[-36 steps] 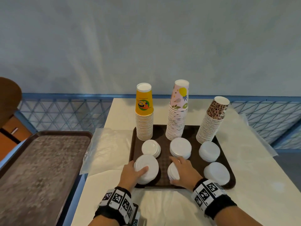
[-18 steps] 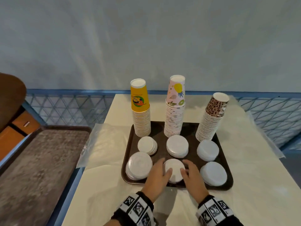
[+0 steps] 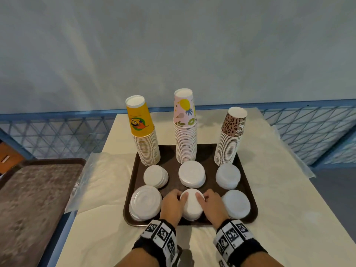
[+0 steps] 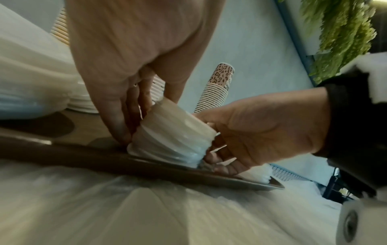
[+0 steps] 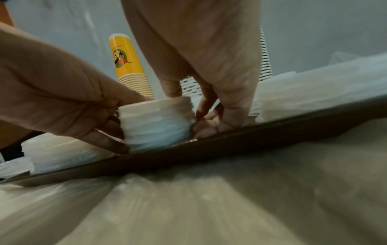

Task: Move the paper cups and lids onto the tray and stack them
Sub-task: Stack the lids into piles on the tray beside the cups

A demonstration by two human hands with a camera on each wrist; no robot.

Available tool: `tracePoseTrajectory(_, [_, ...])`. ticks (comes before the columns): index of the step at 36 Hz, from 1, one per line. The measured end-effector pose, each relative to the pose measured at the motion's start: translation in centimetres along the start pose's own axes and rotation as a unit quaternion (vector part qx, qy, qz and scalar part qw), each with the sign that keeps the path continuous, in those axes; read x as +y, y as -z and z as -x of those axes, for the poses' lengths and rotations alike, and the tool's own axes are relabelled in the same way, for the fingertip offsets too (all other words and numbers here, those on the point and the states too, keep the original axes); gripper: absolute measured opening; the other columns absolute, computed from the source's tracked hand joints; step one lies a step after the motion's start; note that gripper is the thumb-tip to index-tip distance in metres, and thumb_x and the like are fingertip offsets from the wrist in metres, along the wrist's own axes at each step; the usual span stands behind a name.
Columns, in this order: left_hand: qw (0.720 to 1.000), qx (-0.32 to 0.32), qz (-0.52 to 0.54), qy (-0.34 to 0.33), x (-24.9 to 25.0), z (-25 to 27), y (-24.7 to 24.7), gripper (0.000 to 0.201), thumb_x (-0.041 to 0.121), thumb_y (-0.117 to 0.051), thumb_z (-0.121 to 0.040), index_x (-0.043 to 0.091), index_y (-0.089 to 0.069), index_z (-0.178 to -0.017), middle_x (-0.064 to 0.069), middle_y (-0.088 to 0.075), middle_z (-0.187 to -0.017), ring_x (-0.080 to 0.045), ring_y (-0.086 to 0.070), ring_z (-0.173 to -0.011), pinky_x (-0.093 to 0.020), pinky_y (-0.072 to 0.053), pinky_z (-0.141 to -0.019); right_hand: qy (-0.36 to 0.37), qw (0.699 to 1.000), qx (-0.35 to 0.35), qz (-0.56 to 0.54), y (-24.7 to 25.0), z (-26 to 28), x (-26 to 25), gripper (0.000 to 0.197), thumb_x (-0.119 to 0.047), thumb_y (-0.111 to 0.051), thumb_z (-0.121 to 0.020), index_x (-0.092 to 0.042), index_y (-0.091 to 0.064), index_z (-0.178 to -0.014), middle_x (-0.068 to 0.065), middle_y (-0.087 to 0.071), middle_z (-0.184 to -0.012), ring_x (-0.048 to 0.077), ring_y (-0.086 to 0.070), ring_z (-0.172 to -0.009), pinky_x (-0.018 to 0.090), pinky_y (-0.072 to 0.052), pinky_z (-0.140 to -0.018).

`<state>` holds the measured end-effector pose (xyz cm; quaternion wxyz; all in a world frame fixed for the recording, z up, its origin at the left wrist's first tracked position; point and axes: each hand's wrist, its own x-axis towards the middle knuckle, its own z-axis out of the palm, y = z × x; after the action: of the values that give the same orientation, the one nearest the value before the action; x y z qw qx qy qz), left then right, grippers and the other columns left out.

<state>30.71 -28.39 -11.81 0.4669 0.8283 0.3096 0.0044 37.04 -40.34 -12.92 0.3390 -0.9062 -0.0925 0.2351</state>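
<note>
A brown tray [image 3: 248, 191] carries three upside-down cup stacks at the back: yellow [image 3: 143, 135], pink [image 3: 185, 132] and leopard-print [image 3: 230, 139]. In front of them lie several stacks of white lids. The small front-middle lid stack [image 3: 192, 205] stands on the tray between both hands. My left hand [image 3: 173, 203] grips its left side and my right hand [image 3: 210, 203] its right side, fingers curled down to the tray floor. The wrist views show the same lid stack [image 4: 173, 137] [image 5: 157, 122] pinched from both sides.
A second, larger brown tray [image 3: 34, 199] sits low at the left, past the table edge. Clear plastic bags lie on the table left [image 3: 100, 178] and right [image 3: 289, 151] of the tray. A blue lattice railing [image 3: 57, 135] runs behind the table.
My left hand left the front-left lid stack and moved right to the front-middle stack. Both hands have closed in around that stack.
</note>
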Motion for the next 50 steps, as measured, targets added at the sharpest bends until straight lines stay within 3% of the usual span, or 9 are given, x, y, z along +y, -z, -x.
tracePoseTrajectory(5, [1.0,0.012,0.016,0.017,-0.6,-0.9,-0.1,0.028,0.028,-0.059,-0.089,0.026,-0.048,-0.063,0.005,-0.055,-0.067,-0.018,-0.053,-0.075,-0.031,-0.042,-0.075,-0.028,0.997,-0.034,-0.066,0.1,-0.7,-0.5,0.024,-0.037,-0.052,-0.09,-0.014,-0.048,-0.096,0.005,-0.053,-0.101,0.025,-0.054,-0.101,0.047,-0.052,-0.087])
tracePoseTrajectory(14, [1.0,0.019,0.018,0.0,-1.1,-0.6,-0.3,0.027,0.03,-0.056,-0.092,0.027,-0.046,-0.067,0.01,-0.052,-0.065,-0.013,-0.05,-0.069,-0.025,-0.037,-0.07,-0.048,0.996,-0.052,-0.056,0.2,-0.9,-0.8,0.029,-0.039,-0.051,-0.091,-0.011,-0.051,-0.1,0.006,-0.055,-0.104,0.024,-0.053,-0.103,0.048,-0.051,-0.09])
tracePoseTrajectory(22, [0.998,0.006,0.061,-0.008,0.0,-1.2,0.8,0.02,0.033,-0.051,-0.094,0.014,-0.055,-0.096,-0.004,-0.063,-0.096,-0.019,-0.058,-0.093,-0.025,-0.042,-0.077,-0.016,0.997,0.007,-0.075,1.6,-1.4,-1.2,0.04,-0.036,-0.052,-0.092,-0.008,-0.047,-0.12,0.012,-0.053,-0.119,0.025,-0.053,-0.106,0.03,-0.044,-0.086])
tracePoseTrajectory(27, [1.0,0.005,0.027,-0.009,2.5,-3.3,2.2,0.023,0.038,-0.044,-0.097,0.019,-0.05,-0.109,0.008,-0.056,-0.093,-0.014,-0.055,-0.096,-0.021,-0.038,-0.079,-0.014,1.0,0.009,-0.017,3.5,-3.6,-3.5,0.053,-0.034,-0.047,-0.095,-0.008,-0.032,-0.139,0.015,-0.041,-0.139,0.029,-0.045,-0.125,0.035,-0.038,-0.102])
tracePoseTrajectory(30, [0.998,-0.044,-0.027,0.029,3.8,-4.8,2.6,0.05,0.04,-0.04,-0.098,0.008,-0.039,-0.136,-0.008,-0.055,-0.13,-0.023,-0.051,-0.121,-0.03,-0.037,-0.097,-0.047,0.998,-0.031,0.039,3.3,-5.3,-4.2,0.06,-0.038,-0.044,-0.096,-0.007,-0.024,-0.143,0.016,-0.039,-0.144,0.03,-0.041,-0.131,0.038,-0.034,-0.107])
tracePoseTrajectory(32, [0.993,-0.085,-0.061,0.052,4.2,-5.6,2.5,0.055,0.041,-0.039,-0.098,0.004,-0.035,-0.138,-0.012,-0.048,-0.141,-0.026,-0.046,-0.129,-0.032,-0.034,-0.104,-0.062,0.995,-0.049,0.056,2.9,-6.2,-4.3,0.061,-0.039,-0.043,-0.095,-0.006,-0.023,-0.143,0.017,-0.038,-0.145,0.031,-0.041,-0.131,0.039,-0.033,-0.108])
tracePoseTrajectory(40, [0.993,-0.1,-0.015,0.056,5.0,-6.2,1.8,0.045,0.031,-0.046,-0.096,0.003,-0.043,-0.131,-0.015,-0.054,-0.132,-0.029,-0.053,-0.119,-0.038,-0.042,-0.103,-0.072,0.995,-0.028,0.067,2.2,-7.8,-4.2,0.063,-0.046,-0.05,-0.09,-0.007,-0.033,-0.137,0.019,-0.046,-0.133,0.034,-0.05,-0.118,0.045,-0.047,-0.098])
tracePoseTrajectory(45, [0.991,-0.038,0.115,0.053,5.7,-5.9,3.1,0.042,0.026,-0.055,-0.091,0.01,-0.046,-0.129,-0.007,-0.055,-0.123,-0.023,-0.054,-0.114,-0.041,-0.047,-0.099,-0.055,0.992,-0.013,-0.112,3.8,-7.4,-6.1,0.055,-0.033,-0.059,-0.088,-0.013,-0.038,-0.135,0.016,-0.042,-0.133,0.032,-0.052,-0.113,0.043,-0.059,-0.079])
tracePoseTrajectory(50, [0.967,0.02,0.249,0.037,7.1,-5.6,7.3,0.024,0.023,-0.066,-0.085,0.013,-0.048,-0.099,-0.008,-0.055,-0.105,-0.025,-0.055,-0.101,-0.048,-0.052,-0.09,0.011,0.976,-0.052,-0.21,6.3,-5.5,-10.7,0.048,-0.028,-0.058,-0.09,-0.012,-0.044,-0.132,0.014,-0.045,-0.134,0.03,-0.053,-0.116,0.03,-0.059,-0.064])
